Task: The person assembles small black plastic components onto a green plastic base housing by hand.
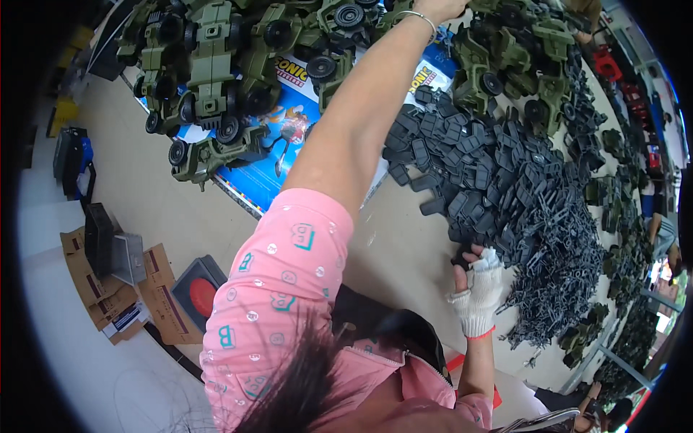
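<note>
My left arm stretches across the table to the far side. My left hand [442,7] is cut off by the top edge among green toy military vehicles [473,68], so what its fingers do is hidden. A thin bracelet circles that wrist. Near the table's front, my right hand [478,292] wears a white knitted glove with bare fingertips. Its thumb and fingers are closed around a small dark plastic part [460,258]. Beside it spreads a heap of dark grey flat plastic parts [469,155], with a tangle of thin dark parts [552,267] to its right.
More green toy vehicles [211,61] stand at the far left on blue printed sheets [249,180]. Grey bins [128,258] and cardboard [167,296] lie left of the table. Other people [663,234] and further rows of parts are along the right.
</note>
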Tool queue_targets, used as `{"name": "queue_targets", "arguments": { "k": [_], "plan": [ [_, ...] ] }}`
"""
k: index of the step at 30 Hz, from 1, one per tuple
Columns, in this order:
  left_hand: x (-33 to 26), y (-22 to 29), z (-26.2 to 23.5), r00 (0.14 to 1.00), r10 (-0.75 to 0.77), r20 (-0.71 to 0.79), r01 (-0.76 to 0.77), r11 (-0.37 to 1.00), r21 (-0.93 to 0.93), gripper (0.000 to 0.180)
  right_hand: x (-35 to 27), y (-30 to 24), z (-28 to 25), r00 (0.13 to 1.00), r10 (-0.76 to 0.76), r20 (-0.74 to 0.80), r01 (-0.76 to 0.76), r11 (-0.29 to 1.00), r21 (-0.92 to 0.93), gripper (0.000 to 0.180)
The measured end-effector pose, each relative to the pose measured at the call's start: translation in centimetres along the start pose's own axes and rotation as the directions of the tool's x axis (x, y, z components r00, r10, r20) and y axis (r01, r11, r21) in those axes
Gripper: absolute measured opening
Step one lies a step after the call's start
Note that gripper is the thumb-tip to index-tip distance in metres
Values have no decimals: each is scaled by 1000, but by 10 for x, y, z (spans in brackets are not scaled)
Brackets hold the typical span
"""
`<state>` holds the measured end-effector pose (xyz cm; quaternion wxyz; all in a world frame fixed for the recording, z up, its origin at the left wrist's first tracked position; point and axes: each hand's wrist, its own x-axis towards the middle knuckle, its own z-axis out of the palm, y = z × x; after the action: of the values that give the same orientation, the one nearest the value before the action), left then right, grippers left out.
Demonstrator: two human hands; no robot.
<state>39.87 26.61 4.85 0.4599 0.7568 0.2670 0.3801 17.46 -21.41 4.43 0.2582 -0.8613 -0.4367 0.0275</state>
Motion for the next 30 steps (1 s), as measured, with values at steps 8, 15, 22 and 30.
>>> {"name": "queue_targets", "arguments": {
  "k": [8, 15, 22, 30],
  "plan": [
    [-30, 6, -74, 822, -86, 563, -490, 397, 776, 96, -40, 8, 0, 992, 128, 19, -128, 991, -33, 21],
    [-35, -16, -84, 777, -185, 601, -549, 267, 792, 123, -86, -19, -6, 990, 61, -130, -75, 992, -105, 34],
    [-61, -10, -66, 912, 30, 410, -403, 269, 875, 88, -181, -65, -11, 975, 182, -131, -200, 969, -147, 22],
    [-118, 118, -134, 941, 9, 338, 143, 895, -423, 49, -242, -65, 38, 950, 263, -169, -237, 958, 159, 20]
  ]
}}
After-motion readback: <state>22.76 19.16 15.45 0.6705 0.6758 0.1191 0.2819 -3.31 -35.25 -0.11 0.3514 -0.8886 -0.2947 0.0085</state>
